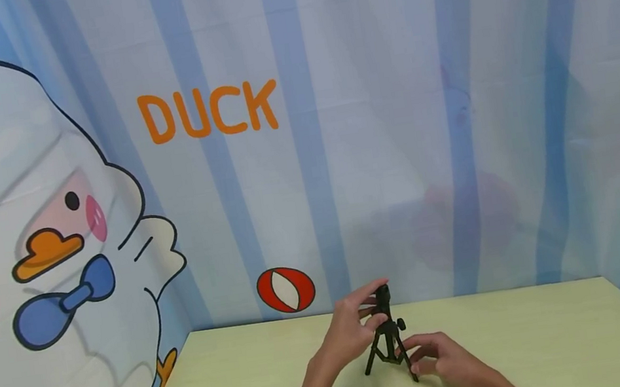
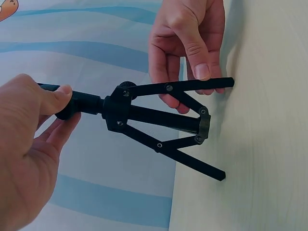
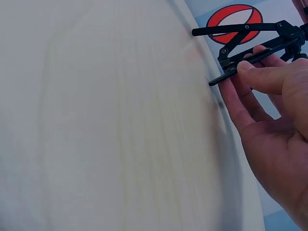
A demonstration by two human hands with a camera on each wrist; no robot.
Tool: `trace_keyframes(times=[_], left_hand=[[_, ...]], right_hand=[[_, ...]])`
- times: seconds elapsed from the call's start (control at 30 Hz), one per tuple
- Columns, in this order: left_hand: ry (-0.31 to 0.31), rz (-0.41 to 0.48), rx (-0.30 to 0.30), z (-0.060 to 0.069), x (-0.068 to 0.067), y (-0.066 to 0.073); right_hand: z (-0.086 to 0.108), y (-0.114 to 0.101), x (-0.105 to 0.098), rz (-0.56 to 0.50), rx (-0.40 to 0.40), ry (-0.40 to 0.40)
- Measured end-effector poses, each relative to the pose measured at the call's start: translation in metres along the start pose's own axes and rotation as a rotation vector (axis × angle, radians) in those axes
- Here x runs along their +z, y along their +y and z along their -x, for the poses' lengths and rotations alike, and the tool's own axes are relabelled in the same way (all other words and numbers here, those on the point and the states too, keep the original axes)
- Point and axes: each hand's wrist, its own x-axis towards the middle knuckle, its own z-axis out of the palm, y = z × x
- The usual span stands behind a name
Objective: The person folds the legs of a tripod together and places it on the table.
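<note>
A small black tripod (image 1: 389, 340) is held upright at the table, its legs spread. My left hand (image 1: 349, 327) grips its upper part, thumb and fingers round the head below the top. With thumb and fingers, my right hand (image 1: 443, 358) pinches one of the legs low down. In the left wrist view the braces and centre column of the tripod (image 2: 163, 118) show between the left hand (image 2: 29, 144) and the right hand (image 2: 190, 43). The right wrist view shows the right thumb pressed on a leg of the tripod (image 3: 228, 74). Whether the feet touch the tabletop I cannot tell.
A pale yellow table (image 1: 241, 381) lies under both hands. Behind it hangs a blue-striped curtain (image 1: 376, 111) printed with the word DUCK, a large white duck (image 1: 31, 160) and a red-and-white ball (image 1: 286, 289).
</note>
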Motion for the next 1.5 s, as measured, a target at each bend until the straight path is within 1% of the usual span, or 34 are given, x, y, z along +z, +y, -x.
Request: trace_keyframes(times=[0.17, 0.3, 0.5, 0.73, 0.83, 0.97, 1.1, 1.3, 1.43, 1.5], left_hand=[[-0.002, -0.003, -0.01, 0.0001, -0.001, 0.001], [0.001, -0.007, -0.015, 0.0001, -0.0015, 0.0014], [0.006, -0.004, -0.006, 0.0001, -0.0019, 0.0015], [0.004, -0.005, -0.008, 0.0002, -0.002, 0.0031], [0.006, -0.005, 0.0, -0.0004, -0.0017, 0.0031], [0.006, -0.005, 0.017, -0.0015, -0.0004, 0.0017], [0.0, -0.006, 0.017, -0.0018, 0.0, 0.002], [0.001, -0.003, 0.013, -0.002, -0.0001, 0.0021], [0.003, -0.004, 0.018, -0.0027, -0.0001, 0.0018], [0.002, -0.003, 0.02, -0.003, -0.0001, 0.0016]], right_hand=[[-0.001, 0.0015, 0.0013, 0.021, -0.002, -0.046], [-0.0024, 0.0031, 0.0018, 0.02, 0.005, -0.056], [-0.0034, 0.006, 0.0032, 0.068, -0.052, -0.05], [-0.0035, 0.0065, 0.0043, 0.071, -0.095, -0.044], [-0.0042, 0.0062, 0.005, 0.085, -0.123, -0.03], [-0.0048, 0.0061, 0.0068, 0.107, -0.148, 0.009], [-0.0058, 0.0058, 0.009, 0.118, -0.143, 0.044], [-0.0065, 0.0036, 0.0092, 0.142, -0.118, 0.06], [-0.0071, 0.0038, 0.0091, 0.203, -0.147, 0.075], [-0.0075, 0.0046, 0.0093, 0.217, -0.161, 0.082]])
